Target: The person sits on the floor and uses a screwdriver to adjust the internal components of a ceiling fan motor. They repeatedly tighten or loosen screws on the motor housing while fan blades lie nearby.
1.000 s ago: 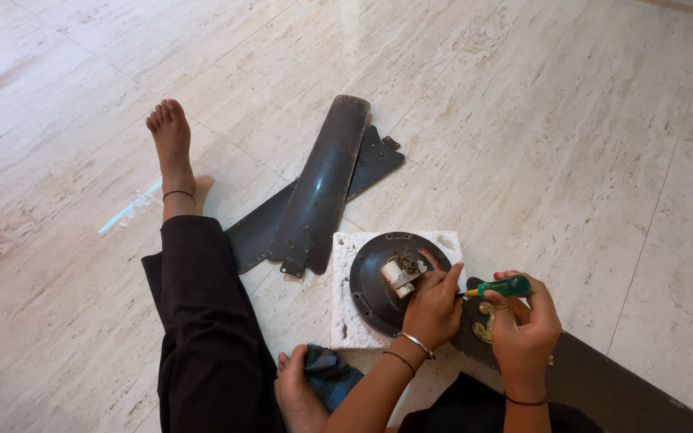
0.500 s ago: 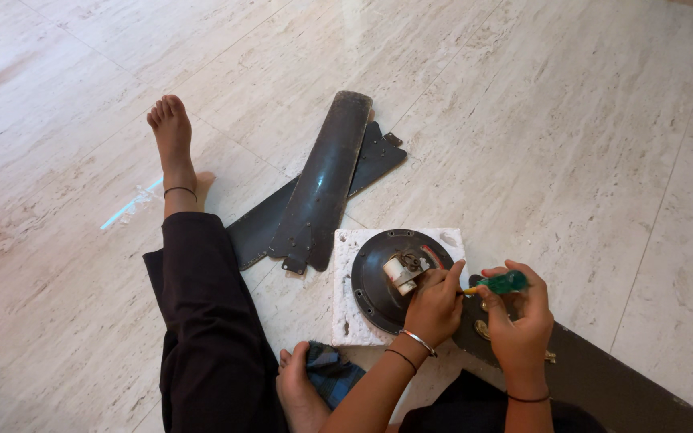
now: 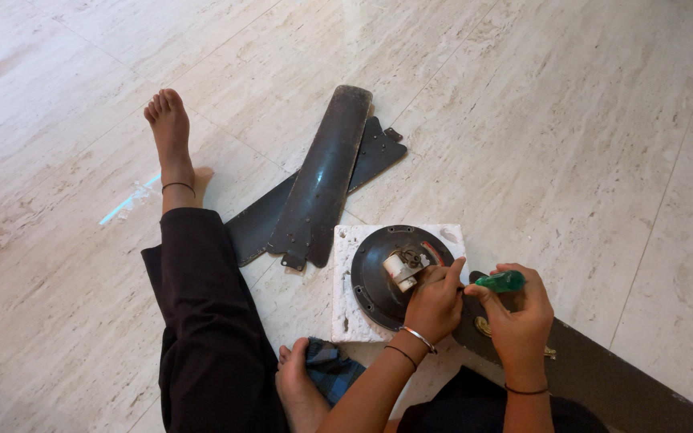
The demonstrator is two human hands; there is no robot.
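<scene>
Screwdriver (image 3: 500,281) with green handle is what I see held closed in the right hand (image 3: 519,319), just at the right edge of the round dark motor housing (image 3: 378,277), which lies on a white foam block (image 3: 346,305). The left hand (image 3: 435,301) rests on the housing with curled fingers, touching its inner parts near the white cylinder (image 3: 399,269). Beyond the housing, two dark fan blades (image 3: 322,180) lie crossed on the marble floor (image 3: 563,120).

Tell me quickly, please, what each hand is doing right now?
Left hand: rests on the dark round fan motor; grip cannot be told.
Right hand: closed on a green-handled screwdriver.
</scene>
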